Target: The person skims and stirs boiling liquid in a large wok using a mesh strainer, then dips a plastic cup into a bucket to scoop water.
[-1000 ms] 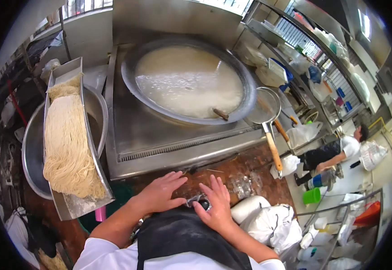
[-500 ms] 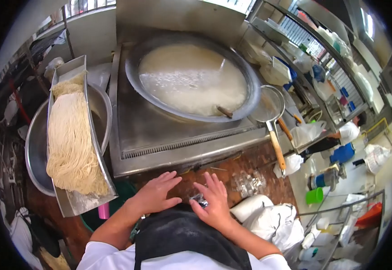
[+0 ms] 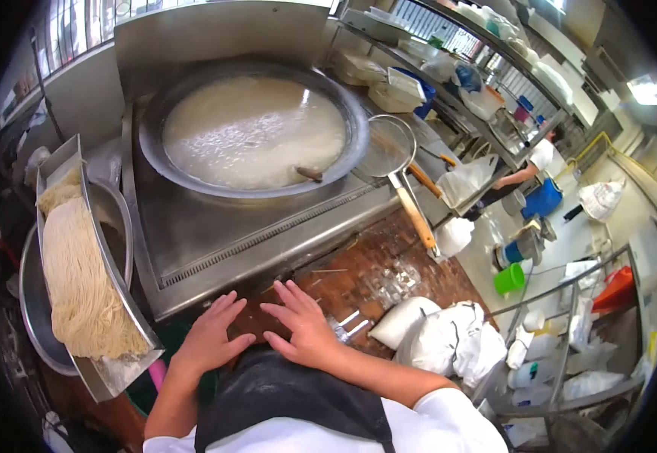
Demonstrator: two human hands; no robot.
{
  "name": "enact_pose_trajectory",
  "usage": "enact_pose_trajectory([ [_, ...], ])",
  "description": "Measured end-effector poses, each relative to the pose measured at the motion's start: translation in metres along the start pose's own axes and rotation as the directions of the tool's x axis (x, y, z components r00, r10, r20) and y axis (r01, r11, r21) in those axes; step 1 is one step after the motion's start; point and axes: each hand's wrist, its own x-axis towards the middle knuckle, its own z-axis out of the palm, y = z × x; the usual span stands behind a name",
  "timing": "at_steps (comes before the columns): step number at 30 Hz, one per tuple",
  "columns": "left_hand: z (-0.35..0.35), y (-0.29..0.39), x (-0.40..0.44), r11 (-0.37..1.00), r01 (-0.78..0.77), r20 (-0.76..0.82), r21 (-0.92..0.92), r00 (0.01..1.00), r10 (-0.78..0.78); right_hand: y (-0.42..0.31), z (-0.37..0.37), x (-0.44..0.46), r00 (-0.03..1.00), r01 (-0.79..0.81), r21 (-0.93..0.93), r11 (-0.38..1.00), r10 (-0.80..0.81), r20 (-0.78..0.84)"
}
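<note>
Head view. Both hands are raised over the lap side of the tabletop (image 3: 192, 232), short of its front edge. The left hand (image 3: 211, 334) is open, fingers extended and thumb spread toward the other hand; it holds nothing. The right hand (image 3: 303, 323) is likewise open, fingers fanned, thumb pointing back toward the left; it also holds nothing. A gap separates the two. Nearest to them is the dark apron (image 3: 291, 400), directly below and marked with pale smudges; contact cannot be confirmed.

The noodles (image 3: 79, 275), pale and in long strands, lie in a long metal tray (image 3: 113, 377) left of the tabletop, well apart from the right hand. The tray lies across a round metal basin (image 3: 29, 317).

A large round pan (image 3: 147, 147) sits on the steel tabletop, toward its rear, and contains cloudy, whitish liquid (image 3: 245, 128). A short brown stick (image 3: 309, 174) shows at the pan's near right side. Beside the pan's right rim is a wire strainer (image 3: 389, 147), its wooden handle extending past the tabletop's front edge near the right corner.

White sacks (image 3: 445, 332) are grouped to the right of the right hand. Farther right stands a green container (image 3: 509, 279). Another person (image 3: 528, 170), in a white sleeve, is partly visible beyond the shelving.
</note>
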Motion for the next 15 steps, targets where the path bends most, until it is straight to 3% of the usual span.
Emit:
enact_pose_trajectory([
  [15, -0.0021, -0.001, 0.0035, 0.999, -0.031, 0.024, -0.007, 0.999, 0.031, 0.0006, 0.0025, 0.0026, 0.998, 0.012, 0.057, 0.998, -0.016, 0.068],
])
